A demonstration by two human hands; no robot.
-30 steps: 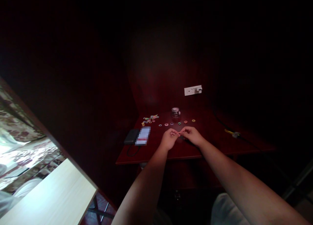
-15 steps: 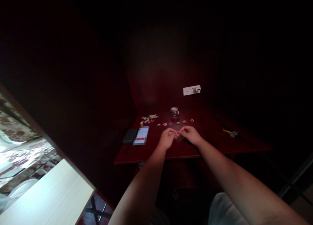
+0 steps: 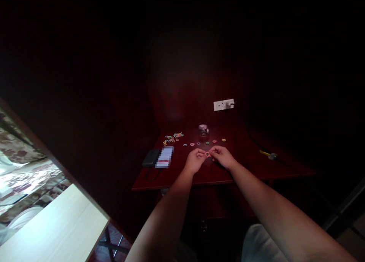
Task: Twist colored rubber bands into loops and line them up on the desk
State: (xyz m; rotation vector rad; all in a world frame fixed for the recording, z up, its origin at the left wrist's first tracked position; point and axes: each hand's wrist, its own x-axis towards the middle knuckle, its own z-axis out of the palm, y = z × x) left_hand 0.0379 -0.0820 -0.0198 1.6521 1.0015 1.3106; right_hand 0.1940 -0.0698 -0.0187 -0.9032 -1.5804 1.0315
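Just above the front part of the dark red desk (image 3: 176, 178), a small pinkish hair tie (image 3: 208, 154) is pinched between my two hands. My left hand (image 3: 195, 159) grips its left side with closed fingertips. On the other side, my right hand (image 3: 223, 156) pinches it between thumb and fingers. Beyond the hands lies a spaced row of coloured hair ties, among them a pink one (image 3: 192, 144), a green one (image 3: 207, 143), a red one (image 3: 214, 141) and a yellow one (image 3: 224, 140). Behind this row stands a clear lidded jar (image 3: 203, 131).
A loose pile of hair ties (image 3: 173, 137) lies at the back left. Nearer are a phone (image 3: 164, 157) and a black box-like device (image 3: 151, 158) with a cable. A wall socket (image 3: 224, 104) holds a plug. At right a dark cable carries a yellow-ended connector (image 3: 268, 155).
The hair tie between my fingertips looks slightly more spread, its opening showing more plainly. My hands have barely moved, and the things on the desk stay where they were.
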